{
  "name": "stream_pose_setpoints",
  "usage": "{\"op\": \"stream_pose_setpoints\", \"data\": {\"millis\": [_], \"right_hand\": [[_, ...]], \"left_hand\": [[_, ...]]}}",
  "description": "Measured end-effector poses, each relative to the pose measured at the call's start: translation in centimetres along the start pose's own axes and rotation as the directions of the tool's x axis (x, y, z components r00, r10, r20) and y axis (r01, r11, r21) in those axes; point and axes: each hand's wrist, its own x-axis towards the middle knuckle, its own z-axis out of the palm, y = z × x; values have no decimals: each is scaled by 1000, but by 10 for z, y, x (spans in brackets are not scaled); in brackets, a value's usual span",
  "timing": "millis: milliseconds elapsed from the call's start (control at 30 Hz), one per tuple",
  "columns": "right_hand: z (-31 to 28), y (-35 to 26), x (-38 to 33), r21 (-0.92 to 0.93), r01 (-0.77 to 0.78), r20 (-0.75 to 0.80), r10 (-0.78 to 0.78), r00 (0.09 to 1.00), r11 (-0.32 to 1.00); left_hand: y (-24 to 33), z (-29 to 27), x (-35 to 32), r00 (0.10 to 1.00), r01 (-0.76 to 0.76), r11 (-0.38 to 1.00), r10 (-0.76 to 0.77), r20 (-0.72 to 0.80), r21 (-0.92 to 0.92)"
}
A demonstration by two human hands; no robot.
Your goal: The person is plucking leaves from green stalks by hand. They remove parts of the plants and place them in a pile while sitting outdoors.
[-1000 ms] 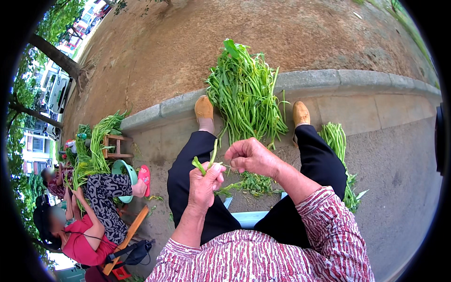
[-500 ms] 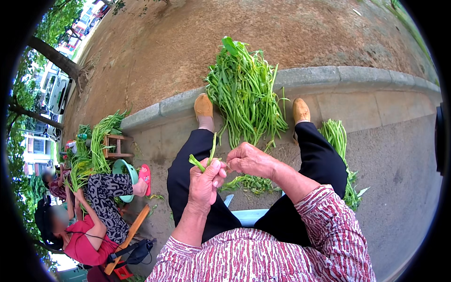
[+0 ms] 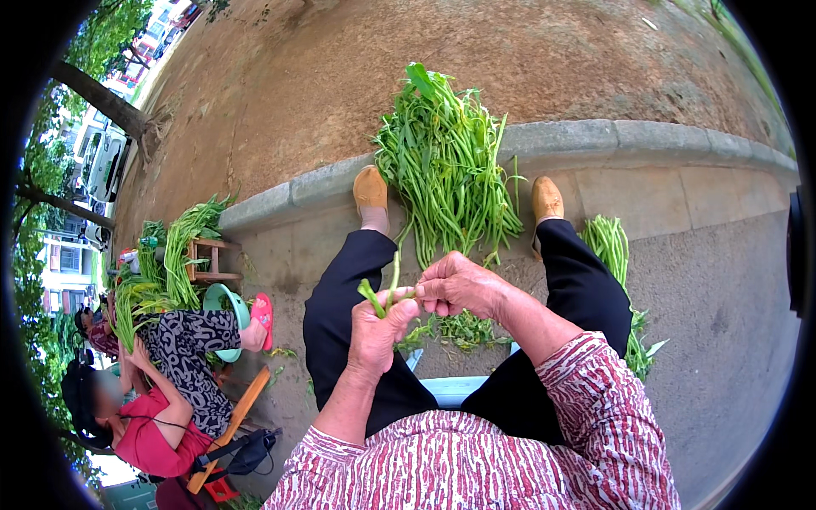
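My left hand point(image 3: 374, 331) is closed round a few short pieces of leafy-green stem point(image 3: 371, 294), which stick up past the thumb and fingers. Against its fingertips my right hand point(image 3: 463, 287) is pinched, its thumb and forefinger at the end of a thin stem piece between the hands. Whether that piece is joined to the others is too small to tell. Beyond my hands, between my shoes, lies a big heap of long-stemmed leafy greens point(image 3: 450, 170), partly over the kerb. Torn leaves and scraps point(image 3: 466, 330) lie on the ground beneath my hands.
A bundle of trimmed stems point(image 3: 607, 242) lies beside my right leg. Between my thighs shows a light blue plastic edge point(image 3: 455, 391). At left, a seated person in red point(image 3: 166, 433) handles greens near a green basin point(image 3: 223, 319) and wooden stool point(image 3: 212, 259). A stone kerb point(image 3: 578, 140) runs across.
My left hand has turned and its fingers have straightened toward the right hand, tilting the stems. The pinching right hand has shifted slightly. The person at left has raised their greens.
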Motion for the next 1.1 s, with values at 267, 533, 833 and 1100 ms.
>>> {"op": "stream_pose_setpoints", "data": {"millis": [267,533,833,1100], "right_hand": [[-1,2,-1,-224,146,0,-149,989,964],[7,6,-8,-778,262,-62,-485,872,570],[-3,3,-15,-934,98,66,-103,992,344],[2,0,-30,-292,378,190,-334,923,879]], "left_hand": [[-12,-7,1,998,-40,989,45,-35,139],[-8,3,-9,998,3,998,-6,59,55],[12,4,-20,993,38,999,-37,113,-9],[16,-1,-31,977,37,999,-33,209,-20]]}}
